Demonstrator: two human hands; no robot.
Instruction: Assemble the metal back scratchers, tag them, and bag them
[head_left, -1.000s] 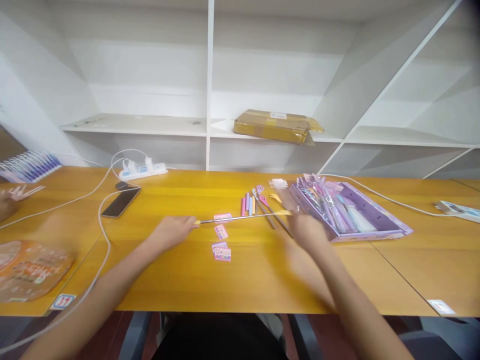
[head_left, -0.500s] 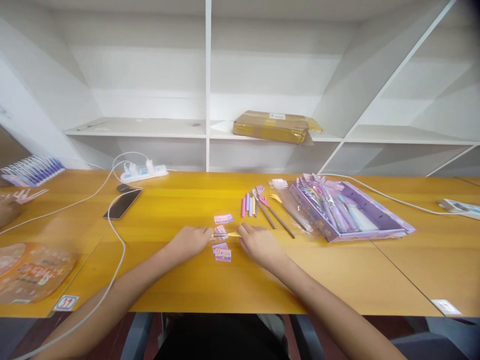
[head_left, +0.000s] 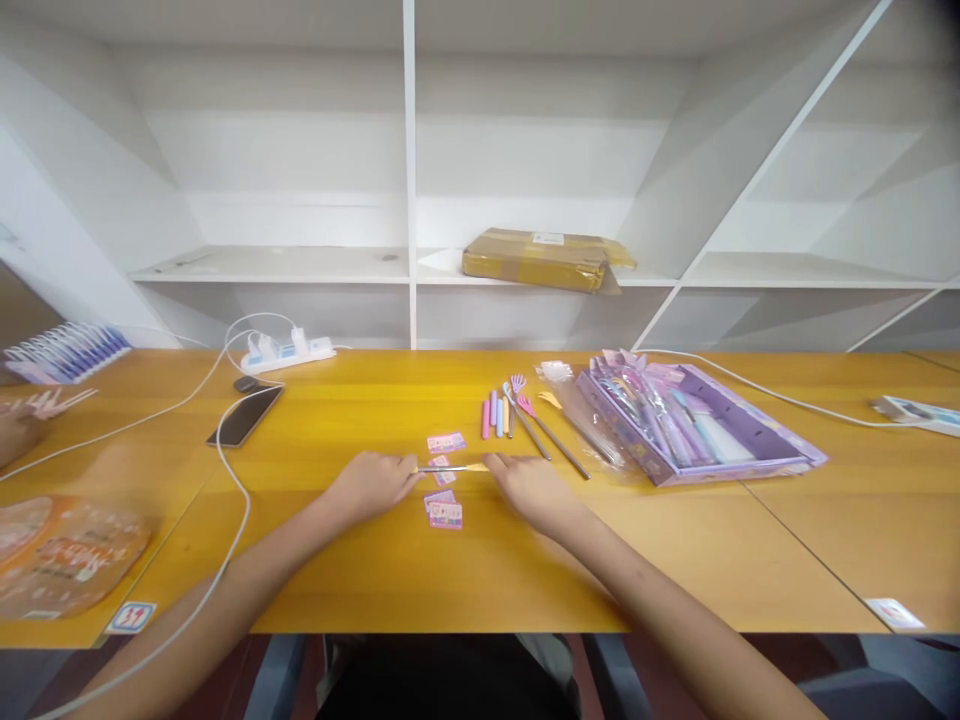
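Note:
A thin metal rod with yellow ends stretches between my hands, above small pink cards. My left hand is closed on its left end. My right hand is closed around its yellow right end. One card lies beyond the rod, one is partly under it, and overlapping cards lie nearer me. Beyond my right hand are several pastel tubes and metal rods with pink, purple and blue hand-shaped tips. A yellow-tipped rod lies by clear plastic.
A purple box of wrapped items stands right. On the left are a phone, a power strip, white cables, an orange bag and another person's hand. A taped carton sits on the shelf.
My hands have moved slightly apart, and more of the metal rod shows between them. The whole view has shifted a little.

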